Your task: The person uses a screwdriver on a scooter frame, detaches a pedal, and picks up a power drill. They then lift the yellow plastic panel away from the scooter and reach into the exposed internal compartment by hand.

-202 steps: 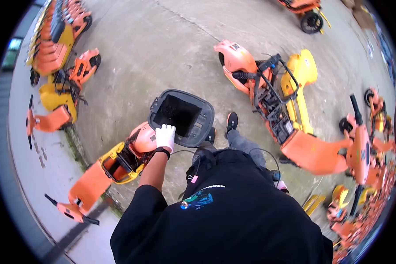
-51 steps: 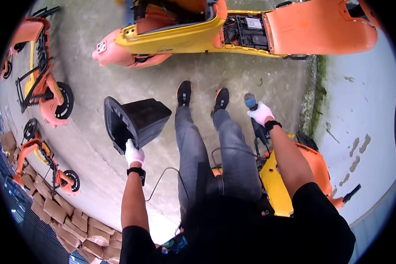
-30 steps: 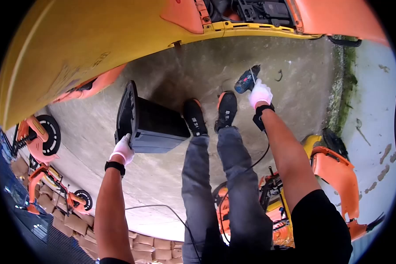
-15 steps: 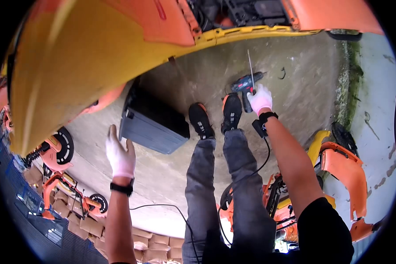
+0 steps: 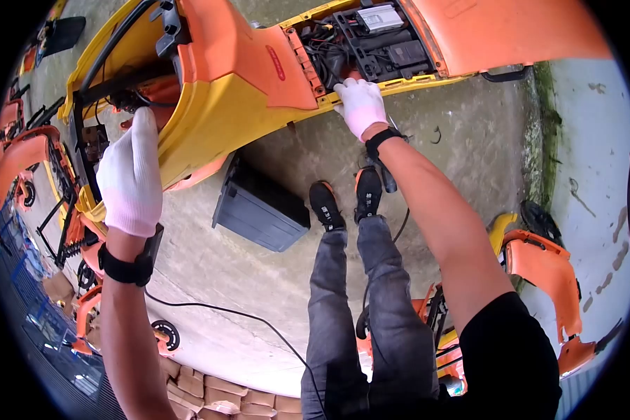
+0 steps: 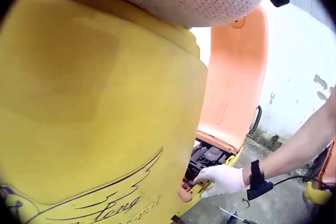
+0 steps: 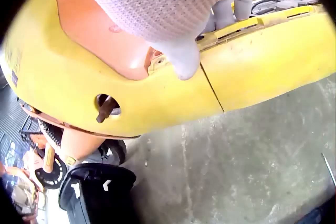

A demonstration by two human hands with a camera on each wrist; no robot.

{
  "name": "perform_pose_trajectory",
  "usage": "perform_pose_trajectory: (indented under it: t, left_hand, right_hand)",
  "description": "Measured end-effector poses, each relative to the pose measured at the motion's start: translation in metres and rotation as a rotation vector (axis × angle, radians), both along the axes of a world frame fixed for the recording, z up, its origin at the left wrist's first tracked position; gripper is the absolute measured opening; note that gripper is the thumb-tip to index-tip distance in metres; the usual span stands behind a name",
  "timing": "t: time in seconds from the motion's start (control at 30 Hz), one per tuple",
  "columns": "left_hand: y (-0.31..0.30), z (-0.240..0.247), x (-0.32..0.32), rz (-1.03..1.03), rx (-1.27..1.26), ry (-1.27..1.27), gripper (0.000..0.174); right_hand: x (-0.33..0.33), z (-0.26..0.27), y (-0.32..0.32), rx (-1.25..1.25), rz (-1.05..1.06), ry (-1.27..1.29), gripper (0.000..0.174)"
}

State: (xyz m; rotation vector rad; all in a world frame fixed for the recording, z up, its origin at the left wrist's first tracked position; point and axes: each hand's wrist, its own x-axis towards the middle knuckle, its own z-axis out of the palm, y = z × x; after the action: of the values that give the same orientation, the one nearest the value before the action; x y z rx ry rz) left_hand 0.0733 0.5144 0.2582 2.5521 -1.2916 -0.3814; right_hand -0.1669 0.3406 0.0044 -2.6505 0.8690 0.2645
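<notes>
My gloved left hand (image 5: 133, 175) is at the rim of the yellow rear body shell (image 5: 217, 129) of a scooter. Its palm spans the shell's upper edge in the left wrist view, fingertips out of frame; I cannot tell how its fingers lie. My gloved right hand (image 5: 362, 105) grips the edge of the scooter's yellow side panel (image 7: 262, 61), thumb outside and fingers over the lip, beside the open compartment (image 5: 371, 42) with wiring and a silver box. A black plastic storage bucket (image 5: 262, 206) stands on the floor below. A drill (image 5: 388, 180) and a screwdriver (image 7: 328, 167) lie under my right forearm.
A white wall (image 5: 588, 154) with a mossy edge runs along the right. Another stripped scooter (image 5: 546, 273) stands behind my right side, and more stand at the left. Cardboard boxes (image 5: 224, 399) are piled behind. Black cables trail from both wrists (image 5: 238, 315).
The bucket has been carried over and left on the floor. The drill, then the screwdriver, have left my right hand for the floor. Both hands have moved up to the scooter body.
</notes>
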Motion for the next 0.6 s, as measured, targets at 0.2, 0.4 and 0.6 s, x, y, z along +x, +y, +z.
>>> perform_pose_trajectory:
  t: [0.2,0.4,0.6]
  left_hand:
    - [-0.007,0.006,0.001,0.06,0.136,-0.012,0.039]
    - [-0.003,0.004,0.024,-0.565,0.168,-0.202,0.004]
    - [-0.004,0.004,0.022,-0.537,0.195,-0.153,0.007]
  right_hand:
    - [0.014,0.02,-0.021,0.161,0.1,0.216,0.035]
    - [0.017,0.005,-0.018,0.107,0.125,0.181,0.035]
    - [0.014,0.004,-0.019,0.048,0.101,0.253,0.03]
